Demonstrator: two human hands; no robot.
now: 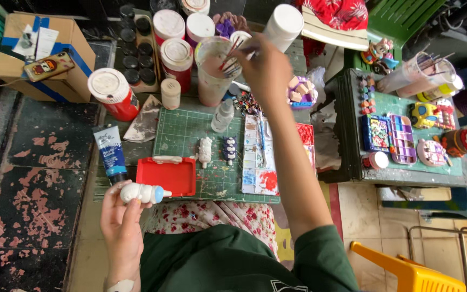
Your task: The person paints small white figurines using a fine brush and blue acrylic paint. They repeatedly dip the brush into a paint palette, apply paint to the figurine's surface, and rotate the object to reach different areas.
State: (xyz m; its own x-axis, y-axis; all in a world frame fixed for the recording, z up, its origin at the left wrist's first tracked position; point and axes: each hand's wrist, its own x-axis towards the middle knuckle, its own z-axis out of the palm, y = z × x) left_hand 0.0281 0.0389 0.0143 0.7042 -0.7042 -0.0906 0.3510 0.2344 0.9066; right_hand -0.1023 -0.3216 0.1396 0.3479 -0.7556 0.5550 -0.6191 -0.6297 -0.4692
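**Brush in the rinse cup, figurine in the other hand**

The right hand (266, 67) reaches over the counter (136, 154), its fingers (244, 54) pinched on thin brushes (229, 54) dipped into a clear plastic cup (212, 73) of cloudy pinkish water. The left hand (121, 219) is held near the lap, fingers clasped around a small white plaster figurine with a blue tip (142, 193). On the green cutting mat (182, 132) lie two more small figurines, one white (205, 151), one partly dark (229, 148). A red rectangular tray (166, 176) sits beside them. Four red paint jars with white lids (113, 93) stand behind, along with one blue paint tube (111, 154).
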